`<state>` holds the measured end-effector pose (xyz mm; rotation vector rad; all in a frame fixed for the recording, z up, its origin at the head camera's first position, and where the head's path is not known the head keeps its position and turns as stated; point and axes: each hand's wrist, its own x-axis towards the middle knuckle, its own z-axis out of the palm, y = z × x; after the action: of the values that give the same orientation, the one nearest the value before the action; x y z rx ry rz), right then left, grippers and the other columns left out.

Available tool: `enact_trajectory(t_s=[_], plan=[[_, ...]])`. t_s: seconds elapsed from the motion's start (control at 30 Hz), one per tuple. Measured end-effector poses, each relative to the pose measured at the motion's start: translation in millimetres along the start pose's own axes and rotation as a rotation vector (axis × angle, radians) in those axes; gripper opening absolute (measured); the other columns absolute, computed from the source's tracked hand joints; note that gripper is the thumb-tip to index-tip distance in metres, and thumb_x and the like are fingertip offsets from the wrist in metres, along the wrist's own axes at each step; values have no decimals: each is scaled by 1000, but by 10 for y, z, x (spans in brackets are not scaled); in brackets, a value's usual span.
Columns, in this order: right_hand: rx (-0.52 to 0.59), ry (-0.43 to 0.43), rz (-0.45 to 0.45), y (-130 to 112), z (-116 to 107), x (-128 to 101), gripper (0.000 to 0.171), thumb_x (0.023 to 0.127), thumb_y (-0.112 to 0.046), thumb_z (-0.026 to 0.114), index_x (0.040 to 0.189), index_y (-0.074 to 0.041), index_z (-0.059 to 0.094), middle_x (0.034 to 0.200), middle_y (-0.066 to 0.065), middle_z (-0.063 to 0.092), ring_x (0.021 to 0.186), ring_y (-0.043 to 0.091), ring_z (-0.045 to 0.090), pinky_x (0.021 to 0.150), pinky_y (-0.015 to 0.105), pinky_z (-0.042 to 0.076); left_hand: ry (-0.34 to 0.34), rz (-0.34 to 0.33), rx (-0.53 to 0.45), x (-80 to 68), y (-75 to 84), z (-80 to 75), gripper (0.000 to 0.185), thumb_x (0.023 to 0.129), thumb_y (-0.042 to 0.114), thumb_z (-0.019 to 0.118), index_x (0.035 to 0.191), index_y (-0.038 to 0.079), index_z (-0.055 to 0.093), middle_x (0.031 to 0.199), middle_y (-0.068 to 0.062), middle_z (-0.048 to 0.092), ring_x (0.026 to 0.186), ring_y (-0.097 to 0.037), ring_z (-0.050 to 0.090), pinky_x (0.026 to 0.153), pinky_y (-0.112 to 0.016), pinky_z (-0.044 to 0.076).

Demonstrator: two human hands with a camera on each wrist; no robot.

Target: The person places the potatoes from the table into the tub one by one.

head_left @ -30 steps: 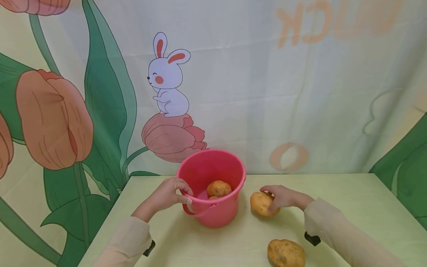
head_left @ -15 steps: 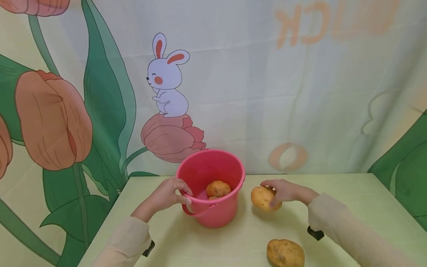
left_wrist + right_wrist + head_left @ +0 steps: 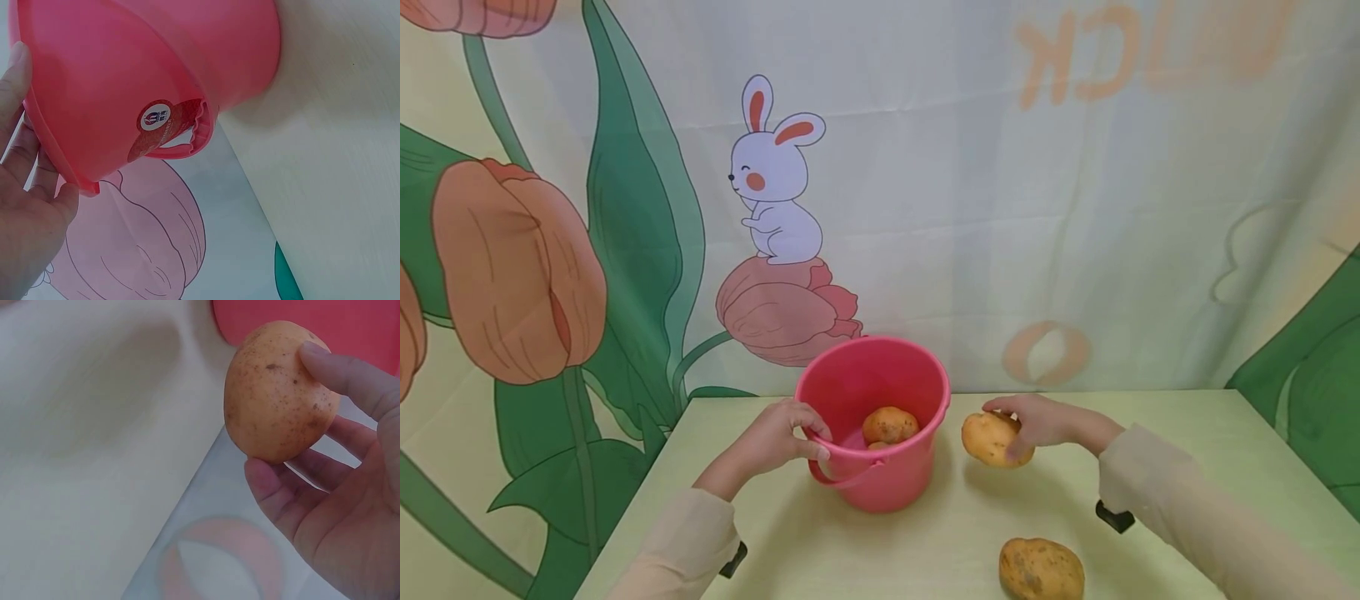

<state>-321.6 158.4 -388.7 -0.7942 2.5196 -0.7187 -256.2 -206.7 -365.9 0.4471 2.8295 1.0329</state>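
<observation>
A pink bucket [image 3: 887, 479] stands on the table with its mouth facing up and toward me. My left hand [image 3: 781, 435] grips its near-left rim, thumb outside and fingers over the edge; the left wrist view shows the hand [image 3: 31, 206] at that rim. Inside the bucket lies a potato [image 3: 891, 425], with part of another potato showing below it. To the bucket's right, my right hand [image 3: 1039, 423] holds a brown-yellow potato [image 3: 988, 439] above the table. In the right wrist view, thumb and fingers pinch this speckled potato [image 3: 275, 394] from both sides.
One more potato [image 3: 1041, 569] lies on the pale green table [image 3: 1187, 467] near the front. The bucket's handle [image 3: 842, 481] hangs down on the near side. Behind the table hangs a printed curtain [image 3: 940, 208] with a rabbit and tulips.
My right hand has lifted the potato up off the table, its shadow now apart below it. The left hand keeps its grip on the bucket rim.
</observation>
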Motion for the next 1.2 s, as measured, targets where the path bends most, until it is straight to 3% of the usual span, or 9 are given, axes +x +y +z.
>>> enact_trajectory(t_s=[0.33, 0.8, 1.2], plan=[[16, -7, 2, -107, -176, -51, 73, 68, -11, 72, 131, 0, 36, 124, 21, 44, 97, 24, 50, 81, 37, 45, 5, -4, -4, -5, 7, 2, 15, 65, 20, 76, 78, 17, 69, 83, 3, 61, 92, -19, 48, 64, -28, 53], [-65, 3, -33, -281, -354, -101, 70, 69, -11, 71, 130, 2, 38, 123, 18, 48, 102, 26, 50, 86, 42, 43, 9, -11, -3, -5, 19, 5, 17, 65, 19, 76, 80, 14, 69, 84, 3, 61, 92, -19, 49, 65, -28, 53], [-124, 21, -80, -430, -540, -133, 67, 70, -8, 69, 129, 2, 39, 123, 18, 49, 102, 26, 50, 84, 39, 44, 16, -21, 4, -8, 7, 10, 17, 64, 21, 77, 79, 18, 69, 86, 3, 61, 92, -19, 50, 66, -28, 53]])
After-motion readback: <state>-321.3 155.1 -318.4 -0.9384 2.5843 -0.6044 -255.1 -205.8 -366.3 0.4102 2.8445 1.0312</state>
